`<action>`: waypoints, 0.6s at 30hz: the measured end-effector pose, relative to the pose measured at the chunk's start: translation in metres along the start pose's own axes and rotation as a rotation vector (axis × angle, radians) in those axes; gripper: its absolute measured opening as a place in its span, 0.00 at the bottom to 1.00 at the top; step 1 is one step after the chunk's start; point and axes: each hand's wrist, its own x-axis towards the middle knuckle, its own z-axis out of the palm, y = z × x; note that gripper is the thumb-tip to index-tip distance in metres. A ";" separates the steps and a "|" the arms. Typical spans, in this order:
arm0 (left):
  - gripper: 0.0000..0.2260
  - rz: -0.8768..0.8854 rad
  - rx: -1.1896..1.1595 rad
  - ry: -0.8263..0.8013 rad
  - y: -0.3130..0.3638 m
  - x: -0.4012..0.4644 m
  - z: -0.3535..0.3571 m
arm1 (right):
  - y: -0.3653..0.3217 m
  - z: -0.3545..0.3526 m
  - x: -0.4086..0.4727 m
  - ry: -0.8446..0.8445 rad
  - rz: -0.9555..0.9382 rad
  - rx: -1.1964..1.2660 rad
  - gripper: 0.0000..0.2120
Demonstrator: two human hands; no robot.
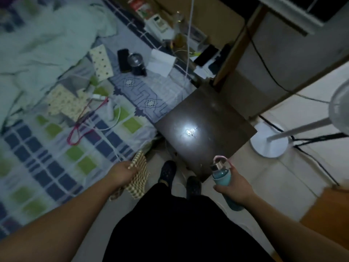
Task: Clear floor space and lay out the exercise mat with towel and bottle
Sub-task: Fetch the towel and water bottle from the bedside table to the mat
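Whole shot is dim and pretty smeared, so small stuff is hard to read. Closest in, both forearms run off the bottom edge and dark clothing blocks the floor between them. The left hand (122,172) has its fingers curled around a checked towel (138,176), bunched up, with part of it hanging below the hand; the fingertips themselves are buried in the cloth. The right hand (235,190) grips a teal bottle (222,178) around its body, tilted with the silver cap pointing up and left, pink carry loop (221,158) sticking out past the cap. The bottle's bottom end is partly hidden behind the palm.

Two dark shoes (168,171) stand on the pale floor (264,178) between the hands. Right in front of them sits a dark square bench (205,127) with a bright glare spot on top, so you can't see the surface there. It takes up most of the gap between the bed and the fan.

Left is a bed (47,148) with a blue and green check sheet, a pink cable (81,127) and white cables tangled on it, plus a rumpled pale blanket (37,44) farther back. Right, a white standing fan (270,142), its head cut off at the frame edge, with black cords (311,140) crossing the floor by its base.

Farther away, a dark cup (136,63) and a black flat thing lie on the bed, and beyond that a cluttered shelf too blurry to sort out.
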 end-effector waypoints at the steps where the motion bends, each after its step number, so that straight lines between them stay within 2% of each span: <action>1: 0.16 -0.004 -0.007 0.024 -0.012 -0.013 0.004 | 0.002 -0.004 -0.001 -0.042 -0.022 -0.038 0.42; 5: 0.12 -0.065 -0.088 0.093 -0.064 -0.069 0.025 | 0.007 -0.016 0.002 -0.188 -0.097 -0.240 0.43; 9: 0.13 -0.182 -0.187 0.207 -0.120 -0.129 0.056 | -0.009 -0.027 0.005 -0.301 -0.197 -0.425 0.33; 13: 0.11 -0.286 -0.305 0.249 -0.178 -0.173 0.097 | -0.044 -0.022 0.005 -0.351 -0.297 -0.576 0.43; 18: 0.13 -0.416 -0.489 0.261 -0.245 -0.212 0.145 | -0.101 0.028 -0.005 -0.373 -0.443 -0.679 0.45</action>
